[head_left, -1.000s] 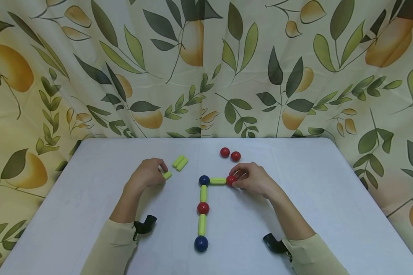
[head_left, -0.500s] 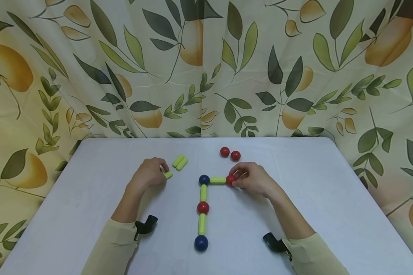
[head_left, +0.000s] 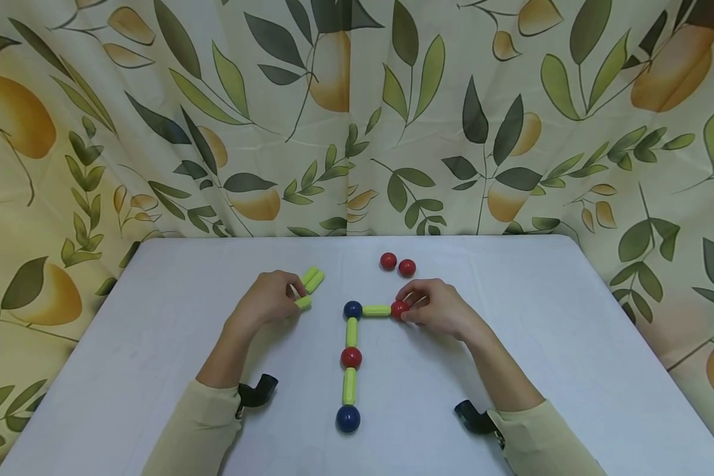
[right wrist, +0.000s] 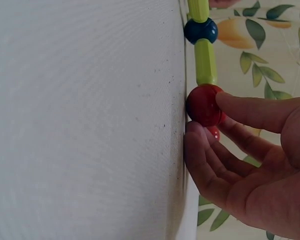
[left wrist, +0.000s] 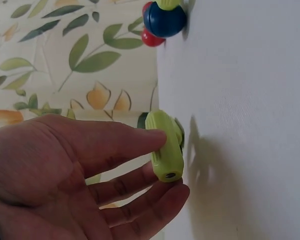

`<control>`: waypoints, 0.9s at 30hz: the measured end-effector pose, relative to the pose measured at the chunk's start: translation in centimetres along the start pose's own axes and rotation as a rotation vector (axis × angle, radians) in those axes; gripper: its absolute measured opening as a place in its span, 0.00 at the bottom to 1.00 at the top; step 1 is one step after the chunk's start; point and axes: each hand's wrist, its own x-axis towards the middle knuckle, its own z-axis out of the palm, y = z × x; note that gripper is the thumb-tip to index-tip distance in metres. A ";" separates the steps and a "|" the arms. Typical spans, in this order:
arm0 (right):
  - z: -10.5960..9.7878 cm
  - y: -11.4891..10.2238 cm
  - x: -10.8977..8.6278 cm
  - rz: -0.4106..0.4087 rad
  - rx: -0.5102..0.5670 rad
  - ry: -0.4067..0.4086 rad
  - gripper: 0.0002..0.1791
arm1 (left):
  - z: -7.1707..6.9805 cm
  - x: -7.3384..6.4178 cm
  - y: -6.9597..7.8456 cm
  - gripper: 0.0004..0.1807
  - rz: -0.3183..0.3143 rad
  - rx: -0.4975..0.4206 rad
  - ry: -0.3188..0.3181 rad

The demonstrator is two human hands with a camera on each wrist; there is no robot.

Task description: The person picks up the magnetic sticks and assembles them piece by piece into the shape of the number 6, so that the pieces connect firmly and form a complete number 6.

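Observation:
My left hand pinches a yellow-green rod between thumb and fingers, a little above the table in the left wrist view. My right hand holds a red ball by thumb and fingertips. That ball sits at the right end of a yellow-green rod, whose other end meets a blue ball. From there a line runs toward the front: a rod, a red ball, another rod and a blue ball at the near end.
Two loose yellow-green rods lie side by side just behind my left hand, partly covered by it. Two loose red balls rest near the back of the white table. A patterned curtain hangs behind.
My left hand has moved to the right with the rod, closer to the blue corner ball, and now overlaps the loose rods. The right hand stays at the red ball.

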 end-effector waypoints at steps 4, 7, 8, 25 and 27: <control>0.0 0.0 0.0 0.006 0.002 -0.004 0.16 | 0.3 -0.1 0.9 0.11 0.006 0.004 -0.015; 0.0 0.0 0.0 0.008 0.004 -0.006 0.15 | 0.6 -0.3 1.6 0.12 0.015 0.001 -0.019; 0.0 0.0 0.0 0.008 0.004 -0.006 0.15 | 0.7 -0.3 1.8 0.12 0.022 0.002 -0.019; 0.1 -0.2 0.1 0.021 -0.005 -0.002 0.16 | 2.8 -0.9 4.5 0.11 0.101 -0.049 -0.084; 0.0 -0.2 0.0 0.023 -0.006 -0.002 0.16 | 3.0 -1.1 4.9 0.11 0.124 -0.071 -0.096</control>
